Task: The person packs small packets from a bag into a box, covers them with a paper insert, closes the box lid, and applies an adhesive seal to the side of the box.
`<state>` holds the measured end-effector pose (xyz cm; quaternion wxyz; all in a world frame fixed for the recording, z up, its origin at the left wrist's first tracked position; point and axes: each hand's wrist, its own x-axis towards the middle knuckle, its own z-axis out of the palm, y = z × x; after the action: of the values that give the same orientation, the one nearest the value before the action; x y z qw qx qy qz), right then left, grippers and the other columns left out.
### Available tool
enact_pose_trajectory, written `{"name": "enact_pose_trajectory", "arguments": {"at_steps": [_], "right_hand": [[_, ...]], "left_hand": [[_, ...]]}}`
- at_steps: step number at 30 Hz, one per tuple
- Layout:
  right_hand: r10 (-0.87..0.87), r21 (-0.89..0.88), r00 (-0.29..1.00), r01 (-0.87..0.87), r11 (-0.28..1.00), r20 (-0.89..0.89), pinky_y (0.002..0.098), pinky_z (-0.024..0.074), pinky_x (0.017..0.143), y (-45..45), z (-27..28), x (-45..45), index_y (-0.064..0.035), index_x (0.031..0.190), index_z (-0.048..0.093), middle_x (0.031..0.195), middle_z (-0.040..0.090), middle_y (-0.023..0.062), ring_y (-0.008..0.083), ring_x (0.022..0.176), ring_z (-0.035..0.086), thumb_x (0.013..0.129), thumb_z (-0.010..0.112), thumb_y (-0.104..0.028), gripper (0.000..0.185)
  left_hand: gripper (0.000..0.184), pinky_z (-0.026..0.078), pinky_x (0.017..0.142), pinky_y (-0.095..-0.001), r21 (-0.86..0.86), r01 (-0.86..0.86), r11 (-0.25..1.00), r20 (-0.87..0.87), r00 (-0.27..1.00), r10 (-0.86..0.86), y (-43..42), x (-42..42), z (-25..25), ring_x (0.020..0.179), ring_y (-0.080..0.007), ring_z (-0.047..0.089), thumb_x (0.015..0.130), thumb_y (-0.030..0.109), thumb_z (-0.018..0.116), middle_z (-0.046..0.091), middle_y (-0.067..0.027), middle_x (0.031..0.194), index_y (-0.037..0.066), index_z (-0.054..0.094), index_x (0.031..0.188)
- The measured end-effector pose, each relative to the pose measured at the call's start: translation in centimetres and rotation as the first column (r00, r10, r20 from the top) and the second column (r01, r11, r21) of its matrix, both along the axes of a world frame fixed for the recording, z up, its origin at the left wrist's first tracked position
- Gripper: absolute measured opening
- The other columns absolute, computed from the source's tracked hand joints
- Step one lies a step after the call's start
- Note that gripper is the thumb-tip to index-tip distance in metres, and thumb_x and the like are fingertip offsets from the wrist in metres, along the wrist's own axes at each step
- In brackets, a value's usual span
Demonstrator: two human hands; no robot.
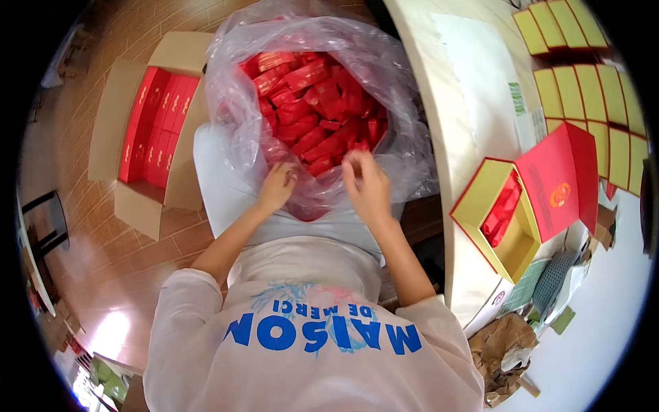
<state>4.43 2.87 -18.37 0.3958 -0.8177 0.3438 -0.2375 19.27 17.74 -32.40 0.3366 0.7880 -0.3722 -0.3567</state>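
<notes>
A clear plastic bag (230, 62) full of small red packets (309, 75) with gold print stands in front of me, its mouth spread wide. At the near left of that mouth, my left hand (278, 185) has its fingers curled in on the plastic rim. My right hand (366, 182) is at the near right of the opening, fingers bent beside the packets; whatever they pinch is too small or hidden to make out. On the table to the right, an open red gift box (480, 182) with a yellow lining holds red packets (502, 209) in one part.
A cardboard carton (185, 51) with red boxes (154, 130) inside stands on the tiled floor (130, 226) at left. Along the right side of the table (460, 275) are rows of yellow-lined boxes (570, 89). Crumpled brown paper (504, 350) lies at lower right.
</notes>
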Motion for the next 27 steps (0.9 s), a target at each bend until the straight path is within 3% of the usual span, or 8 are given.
{"name": "enact_pose_trajectory", "arguments": {"at_steps": [6,9,12,20,22,24,26,27], "right_hand": [[0.232,-0.133,0.890,-0.305,0.943,-0.392,0.0419,0.0447,0.089,-1.7,-15.9,6.9,-0.0054,0.115,0.055,0.113,0.058,0.0153,0.0317,0.107,0.054,0.081,0.057,-0.005,0.034],[0.293,-0.415,0.801,-0.539,0.733,-0.522,0.0451,0.0365,0.100,-1.5,-19.8,8.0,-0.0086,0.117,0.059,0.114,0.056,0.0124,0.0297,0.112,0.050,0.079,0.057,-0.010,0.039],[0.427,-0.160,0.574,-0.707,0.689,-0.699,0.0437,0.0371,0.100,-1.4,-19.3,8.6,-0.0080,0.102,0.066,0.111,0.056,0.0130,0.0297,0.110,0.049,0.080,0.056,-0.012,0.025],[0.434,-0.354,0.815,-0.564,0.746,-0.385,0.0479,0.0395,0.095,-1.1,-11.2,6.6,-0.0022,0.083,0.064,0.118,0.054,0.0177,0.0359,0.112,0.048,0.072,0.060,-0.010,0.014],[0.459,-0.347,0.807,-0.579,0.738,-0.371,0.0472,0.0407,0.096,0.3,-10.3,5.5,-0.0030,0.091,0.064,0.122,0.052,0.0178,0.0366,0.113,0.050,0.075,0.059,-0.011,0.018],[0.554,0.322,0.824,-0.495,0.807,-0.120,0.0447,0.0409,0.098,2.1,-9.6,4.7,-0.0047,0.104,0.062,0.125,0.051,0.0177,0.0361,0.114,0.051,0.077,0.059,-0.007,0.027],[0.585,0.124,0.806,-0.574,0.809,-0.089,0.0418,0.0460,0.090,2.8,-8.9,4.4,-0.0051,0.107,0.060,0.126,0.051,0.0179,0.0356,0.106,0.055,0.075,0.060,-0.002,0.032],[0.629,-0.078,0.775,-0.632,0.771,-0.062,0.0389,0.0511,0.081,3.0,-8.8,4.4,-0.0055,0.110,0.059,0.127,0.050,0.0181,0.0352,0.099,0.059,0.074,0.060,0.004,0.037]], "left_hand": [[0.024,0.047,0.082,-0.0274,-0.145,-0.311,0.939,-0.507,0.839,0.199,-0.4,1.7,-2.7,0.092,-0.0154,0.059,0.094,0.005,0.047,0.061,-0.0089,0.103,0.002,0.055,0.116],[0.024,0.047,0.083,-0.0274,-0.096,-0.412,0.906,-0.644,0.720,0.259,-0.9,1.9,-3.5,0.092,-0.0154,0.059,0.096,0.006,0.043,0.062,-0.0085,0.105,0.002,0.055,0.115],[0.024,0.047,0.085,-0.0281,-0.022,-0.493,0.870,-0.742,0.592,0.316,-1.4,2.1,-3.9,0.094,-0.0151,0.058,0.097,0.011,0.044,0.061,-0.0072,0.106,0.005,0.055,0.118],[0.042,0.044,0.089,-0.0303,0.122,-0.518,0.846,-0.761,0.499,0.415,-2.6,2.4,-2.4,0.102,-0.0144,0.055,0.093,0.037,0.056,0.053,-0.0051,0.120,0.012,0.048,0.127],[0.053,0.045,0.087,-0.0314,0.378,-0.341,0.860,-0.907,0.050,0.419,-3.3,3.0,1.1,0.102,-0.0144,0.055,0.089,0.046,0.060,0.049,-0.0049,0.126,0.014,0.046,0.128],[0.077,0.046,0.085,-0.0375,0.284,-0.324,0.902,-0.958,-0.071,0.277,-2.8,2.9,-1.3,0.103,-0.0189,0.055,0.083,0.047,0.068,0.047,-0.0080,0.127,0.015,0.027,0.141],[0.078,0.047,0.082,-0.0364,0.293,-0.238,0.926,-0.956,-0.105,0.275,-2.7,3.1,-2.5,0.101,-0.0187,0.055,0.083,0.038,0.071,0.048,-0.0084,0.125,0.017,0.024,0.141],[0.064,0.046,0.071,-0.0297,0.337,-0.377,0.863,-0.923,0.050,0.382,-3.1,2.6,-1.1,0.088,-0.0137,0.055,0.082,0.028,0.071,0.054,-0.0037,0.104,0.018,0.031,0.132]]}}
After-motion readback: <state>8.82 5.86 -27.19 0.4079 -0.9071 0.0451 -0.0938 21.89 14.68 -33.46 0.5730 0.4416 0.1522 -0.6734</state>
